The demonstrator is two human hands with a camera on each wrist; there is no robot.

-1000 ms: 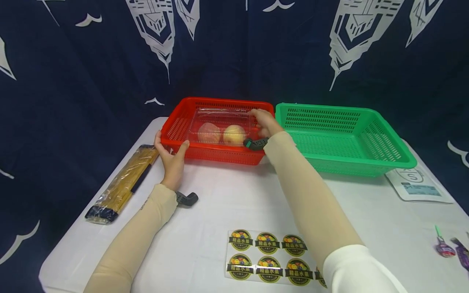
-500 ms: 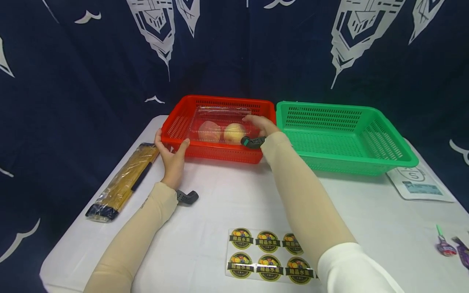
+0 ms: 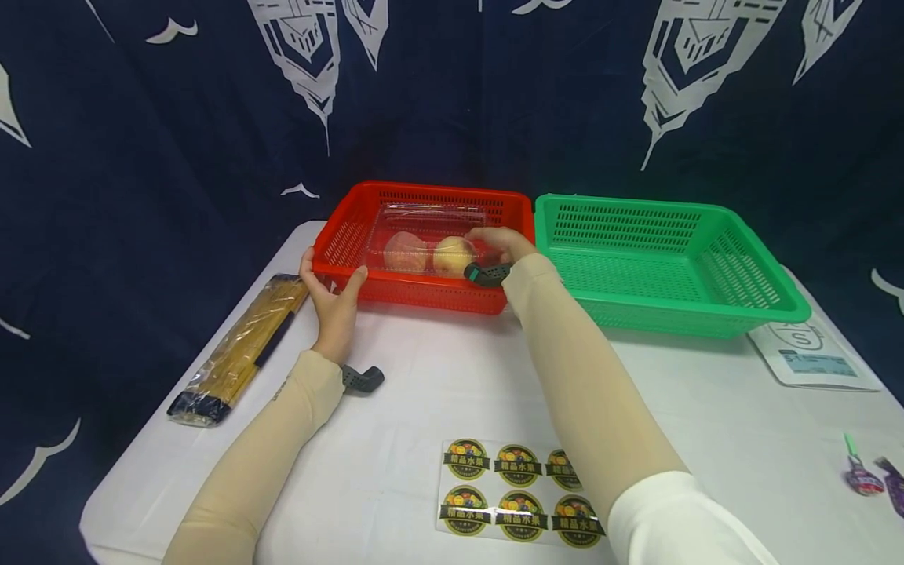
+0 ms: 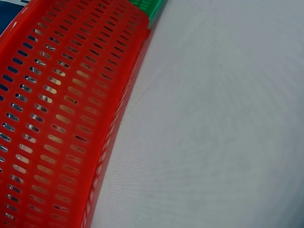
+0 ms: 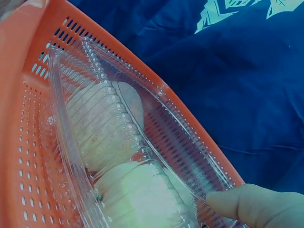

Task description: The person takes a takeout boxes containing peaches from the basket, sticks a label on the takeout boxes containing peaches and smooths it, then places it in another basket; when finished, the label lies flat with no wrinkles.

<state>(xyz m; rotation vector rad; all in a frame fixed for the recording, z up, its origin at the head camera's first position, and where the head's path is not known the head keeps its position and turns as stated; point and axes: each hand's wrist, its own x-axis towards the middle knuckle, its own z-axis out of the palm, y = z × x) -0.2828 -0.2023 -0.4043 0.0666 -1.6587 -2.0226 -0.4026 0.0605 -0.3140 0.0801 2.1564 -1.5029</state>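
Observation:
My left hand grips the front left corner of the red basket, thumb on the near side. Inside the basket lies a clear plastic clamshell box with two round fruits under its clear plastic, a pinkish one and a pale yellow one. They look like peaches. My right hand reaches over the right end of the box. In the right wrist view, one finger touches the box's edge beside the paler fruit; the other fingers are hidden. The left wrist view shows the basket's slotted side.
A green basket stands right of the red one. A wrapped yellow-brown bundle lies at the left. Round fruit labels lie on a sheet in front. A white packet and a lollipop are at the right.
My right hand has shifted slightly left and nearer along the box's right end, its fingertips now closer to the yellow fruit. The left hand keeps its grip on the basket.

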